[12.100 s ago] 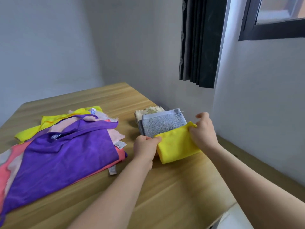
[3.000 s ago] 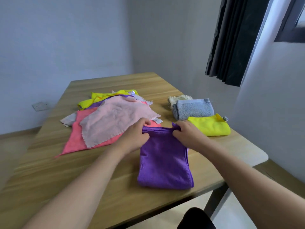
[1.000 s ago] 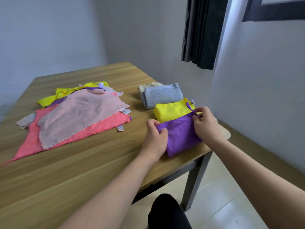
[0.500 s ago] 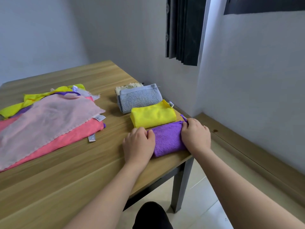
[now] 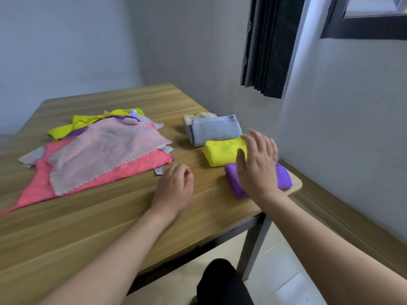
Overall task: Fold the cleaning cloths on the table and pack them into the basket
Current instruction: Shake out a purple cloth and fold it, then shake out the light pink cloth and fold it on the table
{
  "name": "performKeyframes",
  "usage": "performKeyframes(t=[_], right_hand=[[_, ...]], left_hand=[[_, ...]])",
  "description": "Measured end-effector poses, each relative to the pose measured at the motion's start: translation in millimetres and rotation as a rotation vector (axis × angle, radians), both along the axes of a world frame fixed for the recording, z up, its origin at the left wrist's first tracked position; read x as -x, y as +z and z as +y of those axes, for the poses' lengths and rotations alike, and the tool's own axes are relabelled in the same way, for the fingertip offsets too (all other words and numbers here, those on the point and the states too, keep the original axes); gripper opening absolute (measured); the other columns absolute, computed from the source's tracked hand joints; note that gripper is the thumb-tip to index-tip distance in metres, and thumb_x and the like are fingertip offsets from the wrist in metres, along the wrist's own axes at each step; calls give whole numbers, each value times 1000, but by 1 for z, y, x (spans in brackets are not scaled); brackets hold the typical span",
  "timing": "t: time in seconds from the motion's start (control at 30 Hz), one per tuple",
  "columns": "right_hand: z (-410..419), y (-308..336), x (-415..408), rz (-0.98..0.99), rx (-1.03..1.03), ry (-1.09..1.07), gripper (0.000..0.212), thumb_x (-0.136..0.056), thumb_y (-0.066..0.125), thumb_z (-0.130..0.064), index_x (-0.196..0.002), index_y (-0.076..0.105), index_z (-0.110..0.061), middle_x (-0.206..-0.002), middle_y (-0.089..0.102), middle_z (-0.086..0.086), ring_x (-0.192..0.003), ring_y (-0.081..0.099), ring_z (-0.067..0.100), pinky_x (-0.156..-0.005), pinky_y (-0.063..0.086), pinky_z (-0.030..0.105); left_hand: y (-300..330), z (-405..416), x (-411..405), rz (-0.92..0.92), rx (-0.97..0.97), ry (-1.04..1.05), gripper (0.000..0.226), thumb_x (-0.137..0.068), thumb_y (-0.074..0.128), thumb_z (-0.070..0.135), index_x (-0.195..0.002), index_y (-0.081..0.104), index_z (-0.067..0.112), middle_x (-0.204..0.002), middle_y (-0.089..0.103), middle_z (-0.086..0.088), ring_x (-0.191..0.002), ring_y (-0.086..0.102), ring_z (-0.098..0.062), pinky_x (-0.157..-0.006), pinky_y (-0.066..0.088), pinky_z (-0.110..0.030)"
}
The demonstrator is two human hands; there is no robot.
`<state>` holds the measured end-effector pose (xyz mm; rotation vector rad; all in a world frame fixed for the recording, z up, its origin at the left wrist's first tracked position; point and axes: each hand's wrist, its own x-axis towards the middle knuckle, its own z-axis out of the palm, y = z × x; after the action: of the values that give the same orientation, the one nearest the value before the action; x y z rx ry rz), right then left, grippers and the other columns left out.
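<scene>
I've got both hands over the wooden worktop right now. My right hand is spread wide, fingers straight, above the folded purple cloth, which sits at the near right corner of the worktop; I can't tell whether the palm touches it. My left hand is down near the bare wood just left of that cloth, fingers loosely curled, holding nothing.

Behind the purple cloth is a folded yellow cloth, touching it, and behind that a folded grey cloth with a cream cloth tucked at its far side. That's a row of folded ones along the right edge.

On my left is the unfolded pile: a pale pink cloth lies on top, spread flat over a coral cloth, with another yellow cloth and a bit of purple poking out at the far end.

I see no basket in this view. A dark curtain hangs at the wall beyond the worktop.
</scene>
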<state>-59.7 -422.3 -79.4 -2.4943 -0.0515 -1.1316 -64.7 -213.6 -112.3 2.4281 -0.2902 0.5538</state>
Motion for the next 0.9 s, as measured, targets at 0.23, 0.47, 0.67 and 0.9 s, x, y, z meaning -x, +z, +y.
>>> performKeyframes(t=[0.23, 0.47, 0.67, 0.9], right_hand=[[131, -13, -13, 125, 29, 387, 33, -85, 46, -22, -113, 61, -13, -113, 63, 6, -107, 57, 28, -94, 37, 36], [228, -29, -46, 366, -8, 515, 26, -91, 53, -20, -114, 62, -15, -116, 63, 2, -106, 58, 26, -90, 43, 40], [252, -37, -89, 358, -21, 445, 34, -85, 52, -24, -115, 64, -15, -118, 61, 8, -107, 58, 34, -94, 43, 43], [268, -40, -123, 458, 129, 399, 44, -84, 45, -12, -124, 58, -26, -132, 50, -3, -124, 40, 26, -102, 27, 35]], left_hand=[[7, 143, 13, -78, -144, 274, 25, -83, 41, 25, -88, 60, 9, -89, 62, -9, -86, 56, -32, -80, 43, -40], [12, 231, -5, 128, 3, 328, 20, -87, 61, 18, -107, 64, 17, -107, 55, 0, -88, 62, -18, -88, 48, -31], [0, 238, -25, 89, -146, 420, 14, -87, 60, 39, -93, 61, 26, -96, 56, 9, -81, 62, -13, -68, 52, -32], [-1, 237, -33, 59, -182, 478, 29, -79, 59, 33, -108, 61, 29, -106, 56, 12, -87, 62, -13, -64, 48, -28]])
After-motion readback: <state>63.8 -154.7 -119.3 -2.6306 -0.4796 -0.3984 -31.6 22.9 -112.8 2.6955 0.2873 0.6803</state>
